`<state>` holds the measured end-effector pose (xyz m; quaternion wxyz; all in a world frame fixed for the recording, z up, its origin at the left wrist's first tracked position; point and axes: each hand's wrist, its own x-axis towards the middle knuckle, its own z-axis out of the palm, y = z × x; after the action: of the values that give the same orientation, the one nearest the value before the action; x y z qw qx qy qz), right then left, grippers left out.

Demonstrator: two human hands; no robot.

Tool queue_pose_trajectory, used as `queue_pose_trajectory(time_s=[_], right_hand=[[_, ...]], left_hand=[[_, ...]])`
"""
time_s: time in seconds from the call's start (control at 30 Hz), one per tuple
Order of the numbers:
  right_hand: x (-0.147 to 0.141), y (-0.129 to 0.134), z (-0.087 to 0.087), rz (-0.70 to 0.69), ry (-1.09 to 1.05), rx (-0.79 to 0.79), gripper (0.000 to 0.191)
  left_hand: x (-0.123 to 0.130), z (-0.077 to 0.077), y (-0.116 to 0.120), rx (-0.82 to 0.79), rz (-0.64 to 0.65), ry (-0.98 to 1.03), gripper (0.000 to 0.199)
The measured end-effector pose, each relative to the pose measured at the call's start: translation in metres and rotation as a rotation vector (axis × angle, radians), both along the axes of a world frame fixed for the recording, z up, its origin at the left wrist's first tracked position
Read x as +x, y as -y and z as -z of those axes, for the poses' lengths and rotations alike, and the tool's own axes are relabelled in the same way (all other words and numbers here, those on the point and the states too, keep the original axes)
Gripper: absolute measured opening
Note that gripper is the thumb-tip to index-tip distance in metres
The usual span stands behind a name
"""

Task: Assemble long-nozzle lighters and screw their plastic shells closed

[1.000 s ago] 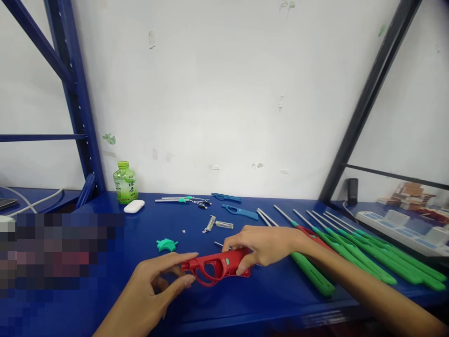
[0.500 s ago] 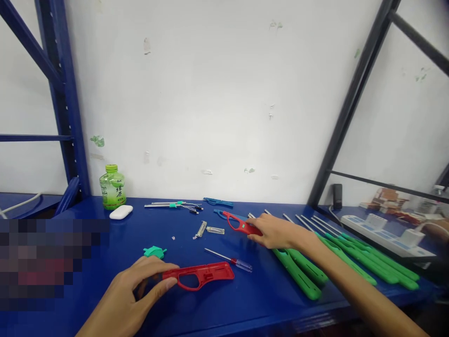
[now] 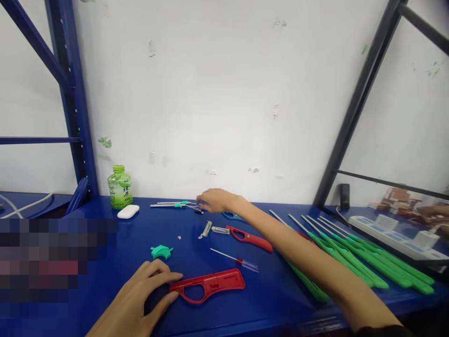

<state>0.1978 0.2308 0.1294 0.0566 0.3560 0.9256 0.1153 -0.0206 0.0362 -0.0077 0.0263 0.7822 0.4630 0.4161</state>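
Narrowly, left grip (image 3: pixel 147 290) pinches red shell (image 3: pixel 228 280) — right grip (image 3: pixel 218 201), opening unclear, near wires (image 3: pixel 192 207) — screwdriver (image 3: pixel 240 261) beyond shell.

The red half-shell (image 3: pixel 226 281) between the left hand's (image 3: pixel 149 292) fingertips looks like smooth, slightly glossy plastic. Beyond it, the screwdriver (image 3: pixel 248 265) has a metal shaft and clear plastic handle. Metal rods (image 3: pixel 163 206) lie just left of the right hand (image 3: pixel 213 200). Under both hands, the blue worktop (image 3: pixel 122 252) looks smooth and glossy.

at nine o'clock in view stands a green-capped bottle (image 3: pixel 120 189), a white case (image 3: pixel 128 212) just beside it at eight; an upright black device (image 3: pixel 344 196) is at three, a power strip (image 3: pixel 393 235) at four
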Motion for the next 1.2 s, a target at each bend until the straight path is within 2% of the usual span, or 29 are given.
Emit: queue_pose_trajectory(time_s=[0.13, 0.27, 0.37, 0.57, 0.7, 0.8, 0.9, 1.0, 1.03, 1.1, 1.2], right_hand=[[-0.057, -0.026, 0.020, -0.008, -0.017, 0.042, 0.038], [-0.082, -0.035, 0.044, 0.026, -0.019, 0.064, 0.037], [-0.085, -0.039, 0.053, 0.027, -0.019, 0.081, 0.038], [-0.076, -0.036, 0.053, -0.005, -0.010, 0.094, 0.037], [-0.066, -0.027, 0.050, -0.045, -0.046, 0.118, 0.037], [-0.055, -0.019, 0.039, -0.065, -0.083, 0.153, 0.036], [-0.039, -0.004, 0.020, -0.060, -0.121, 0.207, 0.035], [-0.015, 0.024, -0.002, -0.063, -0.163, 0.264, 0.027], [-0.005, 0.037, -0.008, -0.074, -0.175, 0.276, 0.025], [0.012, 0.067, -0.017, -0.099, -0.187, 0.291, 0.035], [0.033, 0.114, -0.018, -0.152, -0.182, 0.291, 0.044]], left_hand=[[0.001, 0.003, 0.003, -0.052, 0.016, 0.014, 0.019], [0.000, 0.007, 0.005, -0.118, 0.024, 0.001, 0.021], [0.001, 0.006, 0.007, -0.129, 0.014, 0.015, 0.021], [0.003, 0.006, 0.007, -0.142, 0.025, 0.023, 0.022], [0.003, 0.005, 0.008, -0.137, 0.003, 0.027, 0.021], [0.002, 0.004, 0.009, -0.158, 0.009, -0.009, 0.021], [0.003, 0.002, 0.010, -0.161, 0.004, -0.030, 0.022], [0.005, -0.002, 0.012, -0.091, -0.026, -0.035, 0.024], [0.007, -0.005, 0.014, -0.044, -0.037, -0.039, 0.024], [0.009, -0.013, 0.019, 0.109, -0.086, -0.024, 0.024], [0.011, -0.026, 0.030, 0.349, -0.187, -0.009, 0.033]])
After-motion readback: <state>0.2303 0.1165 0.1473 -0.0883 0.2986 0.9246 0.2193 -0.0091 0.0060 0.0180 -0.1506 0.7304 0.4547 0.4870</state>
